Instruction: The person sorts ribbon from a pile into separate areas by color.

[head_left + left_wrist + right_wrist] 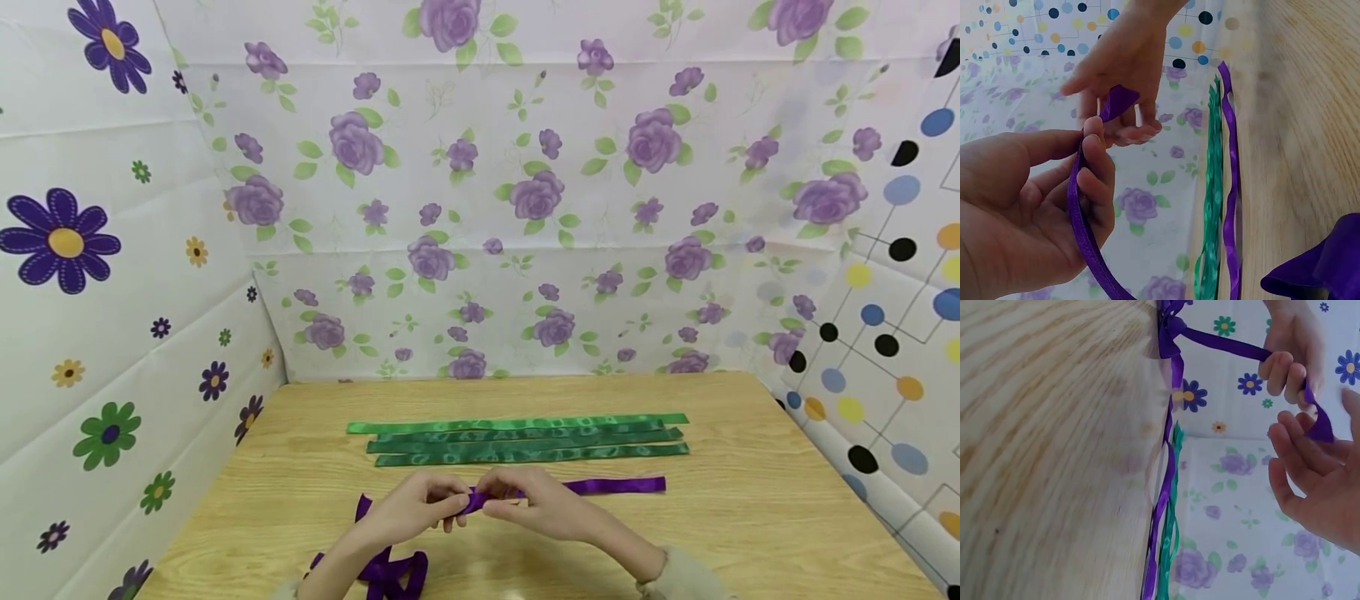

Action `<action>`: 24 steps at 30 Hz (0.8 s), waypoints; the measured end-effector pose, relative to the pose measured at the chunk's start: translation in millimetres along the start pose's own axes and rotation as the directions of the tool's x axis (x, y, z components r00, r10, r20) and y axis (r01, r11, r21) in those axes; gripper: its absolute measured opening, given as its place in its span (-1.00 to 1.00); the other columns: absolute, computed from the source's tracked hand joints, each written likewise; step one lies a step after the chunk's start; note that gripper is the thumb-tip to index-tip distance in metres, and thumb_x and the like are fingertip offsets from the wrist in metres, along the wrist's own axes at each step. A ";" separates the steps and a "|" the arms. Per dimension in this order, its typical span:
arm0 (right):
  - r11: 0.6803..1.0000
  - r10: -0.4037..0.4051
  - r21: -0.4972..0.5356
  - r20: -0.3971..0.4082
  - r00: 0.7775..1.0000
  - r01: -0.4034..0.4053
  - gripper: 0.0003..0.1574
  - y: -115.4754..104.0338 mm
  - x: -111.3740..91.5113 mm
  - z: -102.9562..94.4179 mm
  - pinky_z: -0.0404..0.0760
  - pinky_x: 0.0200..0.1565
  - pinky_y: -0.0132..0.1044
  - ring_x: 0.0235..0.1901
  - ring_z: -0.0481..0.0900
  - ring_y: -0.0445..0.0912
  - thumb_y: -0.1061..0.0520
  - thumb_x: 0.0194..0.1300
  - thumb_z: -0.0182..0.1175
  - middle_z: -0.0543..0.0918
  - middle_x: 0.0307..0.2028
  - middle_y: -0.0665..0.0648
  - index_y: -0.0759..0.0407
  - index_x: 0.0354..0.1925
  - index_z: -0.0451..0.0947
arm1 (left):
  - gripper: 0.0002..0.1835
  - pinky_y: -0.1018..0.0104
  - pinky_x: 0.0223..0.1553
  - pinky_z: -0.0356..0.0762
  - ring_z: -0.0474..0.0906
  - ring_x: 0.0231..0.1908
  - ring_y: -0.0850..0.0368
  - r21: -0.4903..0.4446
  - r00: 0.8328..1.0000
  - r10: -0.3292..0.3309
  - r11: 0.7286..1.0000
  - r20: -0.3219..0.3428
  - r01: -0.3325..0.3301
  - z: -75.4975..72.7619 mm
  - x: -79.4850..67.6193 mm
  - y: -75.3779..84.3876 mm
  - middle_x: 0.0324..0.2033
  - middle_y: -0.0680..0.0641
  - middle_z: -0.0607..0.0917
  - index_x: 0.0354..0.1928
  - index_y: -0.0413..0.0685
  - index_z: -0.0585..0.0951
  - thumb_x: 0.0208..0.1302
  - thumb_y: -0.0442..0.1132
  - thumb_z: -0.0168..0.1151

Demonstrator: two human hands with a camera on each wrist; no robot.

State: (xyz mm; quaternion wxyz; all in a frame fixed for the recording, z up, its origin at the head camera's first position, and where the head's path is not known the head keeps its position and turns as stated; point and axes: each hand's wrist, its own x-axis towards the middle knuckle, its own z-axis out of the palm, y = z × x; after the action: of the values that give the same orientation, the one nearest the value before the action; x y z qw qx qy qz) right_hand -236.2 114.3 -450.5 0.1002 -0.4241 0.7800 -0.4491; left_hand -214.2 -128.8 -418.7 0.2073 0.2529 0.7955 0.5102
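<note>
My left hand (416, 510) pinches a purple satin ribbon (1079, 219) between thumb and fingertips, close to one end. A short twisted tip (1121, 103) sticks out past those fingers, toward the other hand. From the grip the ribbon runs down to a loose, looped purple heap (390, 573) on the table by the left forearm. Facing it, my right hand (1325, 481) has its fingers loosely bent and its thumb spread away from them. The ribbon tip overlaps its fingers in the right wrist view, with no pinch around it.
A second purple ribbon (622, 485) lies straight on the wooden table (750, 517), just beyond the hands. Behind it several green ribbons (525, 454) lie side by side, one a brighter green (517, 423). Patterned sheets (480, 217) enclose the table's back and sides.
</note>
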 end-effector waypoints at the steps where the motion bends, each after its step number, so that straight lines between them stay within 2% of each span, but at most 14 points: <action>1: 1.000 0.002 0.011 -0.003 1.000 -0.002 -0.72 -0.7 -0.5 0.1 0.61 -0.11 -0.33 -0.20 0.60 -0.31 -0.06 0.47 0.02 0.68 -0.12 0.04 -0.08 0.06 0.51 | -0.76 0.42 -0.47 0.40 0.56 -0.49 0.16 0.001 1.000 -0.007 1.000 -0.009 0.007 1.1 0.9 -0.5 -0.43 0.01 0.68 -0.11 -0.10 0.66 0.44 -0.13 0.07; 4: 1.000 0.018 0.019 -0.026 1.000 -0.017 -0.74 -0.4 -1.5 -0.5 0.62 -0.17 -0.34 -0.28 0.60 -0.32 -0.10 0.42 0.07 0.69 -0.21 0.02 -0.08 -0.03 0.55 | -0.78 0.43 -0.45 0.42 0.60 -0.46 0.10 0.000 1.000 -0.012 1.000 -0.021 0.012 3.0 2.5 -2.1 -0.40 -0.02 0.72 -0.12 -0.10 0.66 0.42 -0.16 0.10; 8: 0.999 0.037 0.004 -0.070 0.997 -0.037 -0.77 1.9 -2.8 -4.8 0.60 -0.31 -0.36 -0.40 0.59 -0.22 -0.13 0.44 0.03 0.66 -0.33 -0.09 -0.13 -0.14 0.57 | -0.80 0.43 -0.44 0.43 0.60 -0.46 0.16 -0.003 1.000 -0.004 1.000 -0.016 0.004 2.4 2.1 -3.8 -0.38 -0.07 0.73 -0.15 -0.15 0.66 0.40 -0.19 0.13; 12: 0.999 0.026 -0.029 -0.113 0.993 -0.030 -0.78 5.7 -6.3 -13.5 0.51 -0.43 -0.41 -0.49 0.51 -0.21 -0.13 0.44 0.02 0.64 -0.39 -0.05 -0.14 -0.18 0.57 | -0.78 0.41 -0.44 0.45 0.59 -0.47 0.20 0.002 1.000 -0.004 1.000 -0.027 0.004 -3.2 -2.6 -6.8 -0.37 -0.14 0.73 -0.16 -0.17 0.65 0.38 -0.15 0.16; 17: 0.998 0.028 -0.053 -0.176 0.984 -0.038 -0.78 13.1 -14.8 -27.0 0.44 -0.48 -0.42 -0.54 0.38 -0.35 -0.11 0.44 0.03 0.62 -0.44 0.00 -0.12 -0.19 0.58 | -0.73 0.41 -0.44 0.50 0.61 -0.47 0.20 -0.008 0.999 0.007 1.000 -0.043 -0.007 -15.3 -13.4 -14.0 -0.38 -0.17 0.72 -0.16 -0.22 0.65 0.37 -0.13 0.17; 19: 0.997 0.030 -0.067 -0.198 0.980 -0.044 -0.79 16.3 -18.5 -31.9 0.44 -0.49 -0.41 -0.55 0.36 -0.36 -0.10 0.44 0.04 0.60 -0.45 -0.06 -0.12 -0.19 0.58 | -0.71 0.40 -0.43 0.53 0.60 -0.47 0.21 -0.018 0.999 0.021 1.000 -0.027 -0.021 -21.5 -19.6 -17.1 -0.38 -0.19 0.71 -0.17 -0.28 0.64 0.38 -0.14 0.15; 24: 0.994 0.044 -0.086 -0.222 0.974 -0.064 -0.78 24.1 -27.7 -41.9 0.46 -0.48 -0.39 -0.54 0.40 -0.33 -0.08 0.43 0.06 0.60 -0.42 -0.14 -0.08 -0.20 0.60 | -0.70 0.35 -0.43 0.57 0.58 -0.48 0.30 -0.018 0.999 0.036 0.999 0.011 -0.036 -39.9 -39.8 -22.4 -0.40 -0.10 0.70 -0.17 -0.35 0.60 0.40 -0.17 0.13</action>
State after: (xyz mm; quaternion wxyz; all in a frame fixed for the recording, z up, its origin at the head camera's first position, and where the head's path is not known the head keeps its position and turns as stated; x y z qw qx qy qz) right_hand -255.3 166.5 -451.5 0.0059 -0.3547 0.8175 -0.4537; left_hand -210.7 -189.3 -420.6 0.2049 0.2682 0.7850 0.5195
